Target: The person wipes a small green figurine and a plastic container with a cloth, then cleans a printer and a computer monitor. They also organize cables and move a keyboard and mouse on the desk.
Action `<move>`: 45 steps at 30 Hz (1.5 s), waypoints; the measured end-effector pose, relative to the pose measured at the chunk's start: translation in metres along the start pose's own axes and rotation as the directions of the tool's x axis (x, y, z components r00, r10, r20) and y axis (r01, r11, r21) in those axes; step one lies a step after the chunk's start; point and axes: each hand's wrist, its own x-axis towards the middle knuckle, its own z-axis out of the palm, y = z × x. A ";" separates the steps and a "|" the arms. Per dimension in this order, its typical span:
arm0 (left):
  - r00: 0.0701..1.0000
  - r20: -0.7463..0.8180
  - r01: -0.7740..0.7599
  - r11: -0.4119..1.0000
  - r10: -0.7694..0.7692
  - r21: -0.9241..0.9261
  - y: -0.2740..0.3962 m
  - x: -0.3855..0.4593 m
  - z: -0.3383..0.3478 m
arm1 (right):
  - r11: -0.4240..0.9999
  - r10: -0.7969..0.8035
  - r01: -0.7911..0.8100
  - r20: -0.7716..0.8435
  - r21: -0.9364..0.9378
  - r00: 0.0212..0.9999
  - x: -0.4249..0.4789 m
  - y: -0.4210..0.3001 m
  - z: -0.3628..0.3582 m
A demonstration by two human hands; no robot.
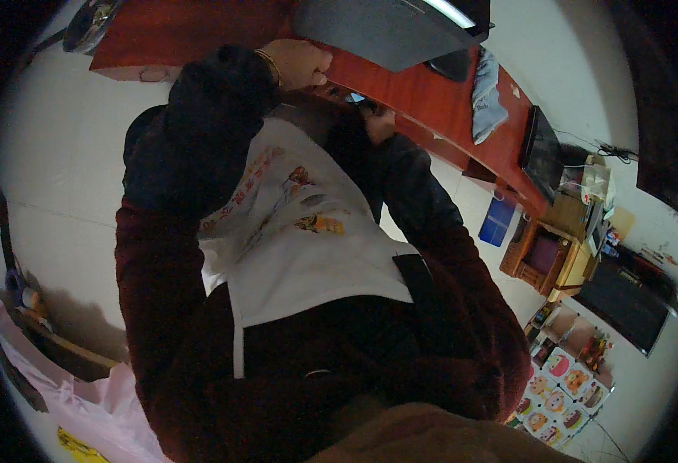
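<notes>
My left hand (pixel 301 62), with a gold-coloured bracelet at the wrist, rests at the front edge of a red-brown wooden desk (pixel 414 95). Its fingers are curled, and whether they grip something is hidden. Lower and to the right, my right hand (pixel 380 124) is in shadow just under the desk edge. Between the two hands lies a small, bright bluish object (pixel 355 98), too dark around it to name. The fingers of my right hand are mostly hidden. A white printed apron (pixel 316 254) covers my front, and dark sleeves cover both arms.
On the desk are a dark grey device (pixel 373 35) with a lit strip, a grey cloth (pixel 486 104) and a black flat device (pixel 541 153). Rightward stand a wooden chair (pixel 538 254) and a cabinet with cartoon doors (pixel 564 388). Lower left is a pink plastic bag (pixel 102 405).
</notes>
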 end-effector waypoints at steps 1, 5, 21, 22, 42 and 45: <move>1.000 0.010 0.000 1.000 0.000 -0.003 -0.001 0.002 -0.002 | 0.999 0.016 -0.016 0.014 0.033 1.000 0.000 -0.003 0.000; 1.000 -0.023 -0.006 1.000 0.007 0.029 0.001 0.010 -0.002 | 0.889 -0.087 0.037 -0.090 -0.457 0.992 -0.017 -0.003 0.006; 0.999 -0.043 0.017 0.992 -0.011 0.123 0.014 0.016 -0.003 | 0.930 0.009 -0.030 -0.057 -0.367 0.998 0.008 0.024 0.020; 0.999 -0.041 0.013 0.993 -0.008 0.121 0.012 0.016 -0.002 | 0.924 -0.032 0.014 -0.042 -0.382 0.999 0.008 0.024 0.021; 0.994 -0.071 0.085 0.991 -0.078 0.102 0.018 0.010 0.001 | 0.943 -0.079 0.080 0.018 -0.324 0.997 -0.009 -0.003 0.015; 0.998 -0.055 0.048 0.996 -0.043 0.082 0.016 0.019 0.000 | 0.951 -0.101 0.062 -0.116 -0.303 0.988 -0.016 0.031 0.021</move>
